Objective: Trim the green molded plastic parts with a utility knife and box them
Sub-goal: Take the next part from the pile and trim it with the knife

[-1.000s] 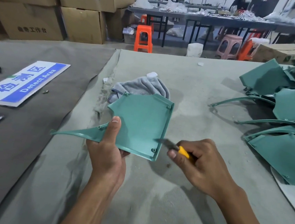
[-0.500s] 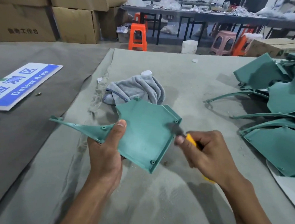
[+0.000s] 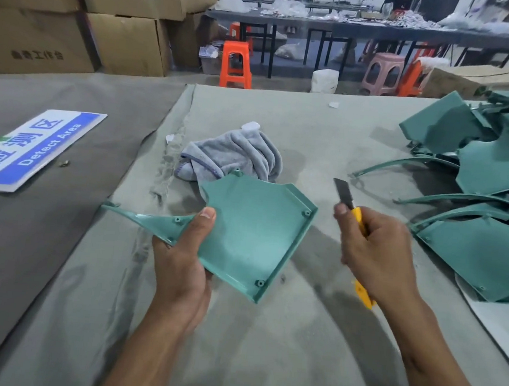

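Left hand [image 3: 181, 257] grasps a green molded part [image 3: 250, 232] above the worktop [image 3: 265, 346], thumb on its inner face. Right hand [image 3: 376, 257] grips the utility knife [image 3: 352, 209], blade raised, clear of the part's right edge. More green parts [image 3: 491, 187] piled far right.

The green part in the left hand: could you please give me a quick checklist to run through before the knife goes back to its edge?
1. Hold on the green part: left hand grips it from below, thumb on top. Ok.
2. Hold on the knife: right hand is wrapped round the yellow handle. Ok.
3. Blade out: dark blade shows above the fingers. Ok.
4. Blade clear of the part: there is a gap to the part's right edge. Ok.
5. Left thumb away from the right edge. Ok.
6. Burrs left on the rim: too small to see. Cannot tell.
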`<state>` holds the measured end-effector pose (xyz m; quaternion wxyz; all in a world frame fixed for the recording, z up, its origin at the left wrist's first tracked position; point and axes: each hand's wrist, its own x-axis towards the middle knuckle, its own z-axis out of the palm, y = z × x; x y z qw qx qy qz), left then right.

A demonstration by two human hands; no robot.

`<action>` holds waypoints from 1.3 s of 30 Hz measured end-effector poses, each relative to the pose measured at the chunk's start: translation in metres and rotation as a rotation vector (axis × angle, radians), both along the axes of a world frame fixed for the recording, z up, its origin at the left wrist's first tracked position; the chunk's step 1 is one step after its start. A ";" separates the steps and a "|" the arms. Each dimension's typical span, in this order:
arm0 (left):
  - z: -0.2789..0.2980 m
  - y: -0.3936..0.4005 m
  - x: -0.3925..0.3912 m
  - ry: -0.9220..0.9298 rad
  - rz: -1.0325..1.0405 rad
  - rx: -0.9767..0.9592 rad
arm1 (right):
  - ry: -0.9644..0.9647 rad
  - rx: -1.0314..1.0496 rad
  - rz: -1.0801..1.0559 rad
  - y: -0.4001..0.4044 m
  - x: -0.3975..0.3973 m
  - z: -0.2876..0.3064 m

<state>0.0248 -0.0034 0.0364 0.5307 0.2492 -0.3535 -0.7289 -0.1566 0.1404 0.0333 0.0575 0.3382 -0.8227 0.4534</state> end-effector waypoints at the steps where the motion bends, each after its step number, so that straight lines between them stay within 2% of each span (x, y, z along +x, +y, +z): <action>1: 0.000 0.000 0.000 -0.005 0.009 0.008 | 0.078 0.068 -0.123 0.001 -0.003 -0.001; 3: 0.001 0.000 -0.001 -0.017 0.037 0.009 | 0.117 0.289 -0.250 0.003 -0.008 -0.006; 5: 0.000 0.000 -0.002 -0.019 0.041 0.016 | 0.096 0.498 -0.292 0.004 -0.011 -0.012; 9: -0.003 0.002 -0.001 -0.034 -0.007 0.047 | -0.055 0.779 -0.320 0.004 -0.012 -0.013; 11: -0.005 0.002 0.001 -0.061 -0.053 0.003 | 0.016 0.805 -0.324 0.002 -0.010 -0.012; 12: -0.005 0.002 0.001 -0.082 -0.081 -0.032 | 0.097 0.689 -0.299 0.000 -0.008 -0.011; 14: -0.005 0.003 0.000 -0.105 -0.118 -0.077 | 0.172 0.230 -0.160 -0.002 -0.003 -0.006; 15: -0.005 0.002 -0.001 -0.108 -0.124 -0.083 | 0.065 -0.036 -0.024 -0.004 0.001 -0.003; 17: -0.004 0.001 -0.002 -0.104 -0.121 -0.078 | -0.472 -0.449 0.363 -0.009 0.013 0.004; 18: -0.003 0.001 -0.002 -0.100 -0.116 -0.073 | -0.720 -0.520 0.522 -0.011 0.019 0.005; 19: -0.003 0.001 -0.001 -0.099 -0.113 -0.071 | -0.861 -0.527 0.654 -0.013 0.024 0.005; 20: -0.002 0.001 -0.001 -0.107 -0.114 -0.072 | -0.887 -0.487 0.731 -0.016 0.029 0.002; 23: -0.003 0.002 -0.002 -0.162 -0.123 -0.070 | -0.806 -0.455 0.678 -0.024 0.041 -0.010; 27: -0.005 0.001 -0.005 -0.233 -0.074 -0.134 | -0.695 -0.745 0.521 -0.030 0.052 -0.009; 29: -0.005 0.003 -0.004 -0.190 -0.091 -0.162 | -0.383 -0.803 0.354 -0.029 0.054 -0.007; 31: -0.007 0.004 -0.004 -0.182 -0.167 -0.217 | 0.032 -0.729 0.143 -0.026 0.052 -0.007; 33: -0.006 0.011 -0.004 -0.150 -0.345 -0.235 | 0.306 -0.642 0.045 -0.024 0.051 -0.008; 36: -0.002 0.030 -0.004 -0.004 -0.681 -0.107 | 0.484 -0.440 0.241 -0.028 0.060 -0.010; 39: 0.001 0.033 -0.001 0.150 -0.736 0.025 | 0.365 -0.217 0.512 -0.031 0.066 -0.009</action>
